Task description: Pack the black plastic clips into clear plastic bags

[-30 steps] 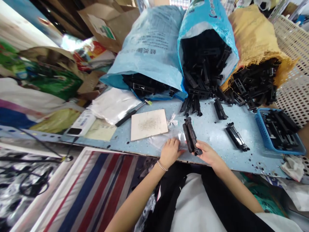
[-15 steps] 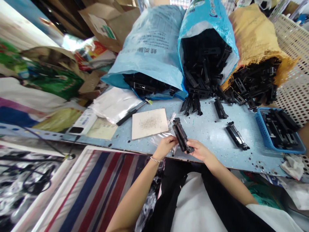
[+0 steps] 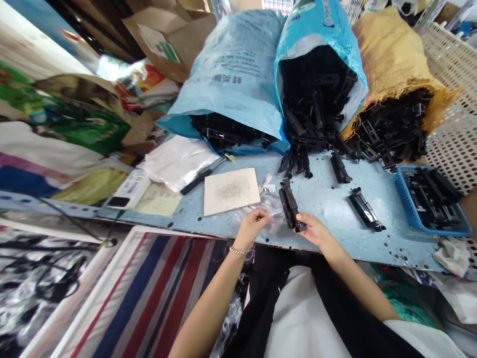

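My right hand (image 3: pixel 313 229) grips the near end of a long black plastic part (image 3: pixel 289 204), which slants over the blue tabletop (image 3: pixel 320 199). To its left, my left hand (image 3: pixel 255 226) is closed in a pinch, apart from that part. What the left fingers hold, if anything, is too small to make out. Crumpled clear plastic bags (image 3: pixel 274 211) lie just behind and beside the left fingertips. Two similar black parts lie loose on the right: one nearer (image 3: pixel 366 211) and one farther back (image 3: pixel 340 167).
A pale square board (image 3: pixel 231 191) and a black-handled tool (image 3: pixel 201 178) lie left. Two blue sacks (image 3: pixel 234 64) (image 3: pixel 316 27) and a yellow sack (image 3: pixel 391 49) spill black parts at the back. A blue basket (image 3: pixel 406 204) of black parts stands right.
My right hand has moved the black part to the right, away from my left hand. The left fingers have come off the part; the left hand has barely shifted.
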A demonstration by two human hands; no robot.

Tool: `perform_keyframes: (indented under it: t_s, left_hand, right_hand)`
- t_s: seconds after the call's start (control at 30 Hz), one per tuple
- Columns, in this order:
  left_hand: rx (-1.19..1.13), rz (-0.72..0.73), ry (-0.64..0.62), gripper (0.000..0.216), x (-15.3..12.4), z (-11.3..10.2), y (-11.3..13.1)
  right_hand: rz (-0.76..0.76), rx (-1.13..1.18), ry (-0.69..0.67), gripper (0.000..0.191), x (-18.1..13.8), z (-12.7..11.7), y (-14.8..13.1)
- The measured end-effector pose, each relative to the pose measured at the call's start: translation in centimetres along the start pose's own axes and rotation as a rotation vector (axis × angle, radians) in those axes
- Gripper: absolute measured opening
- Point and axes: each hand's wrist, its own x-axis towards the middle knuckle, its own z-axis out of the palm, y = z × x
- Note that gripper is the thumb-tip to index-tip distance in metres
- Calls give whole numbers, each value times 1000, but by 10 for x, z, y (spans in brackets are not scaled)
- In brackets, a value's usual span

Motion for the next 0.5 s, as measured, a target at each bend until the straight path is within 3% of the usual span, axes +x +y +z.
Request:
perform_keyframes:
  t_s: [0.13, 0.2, 0.3, 0.4, 0.5]
  left_hand:
    - [177, 215, 138, 12, -7, -13, 6]
    - [366, 375, 124, 7, -11, -16, 8]
    - [666, 579, 11, 30, -12, -14, 10]
    - [743, 589, -67, 40, -11, -8, 11]
    - [652, 484, -70, 31, -7, -1, 12]
  right_hand:
    - [-41, 6, 131, 30, -4, -16, -7]
    - [-57, -17, 136, 30, -9, -18, -10]
    - [-81, -92, 110, 30, -15, -16, -11]
    - [-136, -210, 105, 28, -21, -14, -13]
    - [-192, -250, 111, 33, -36, -18, -18]
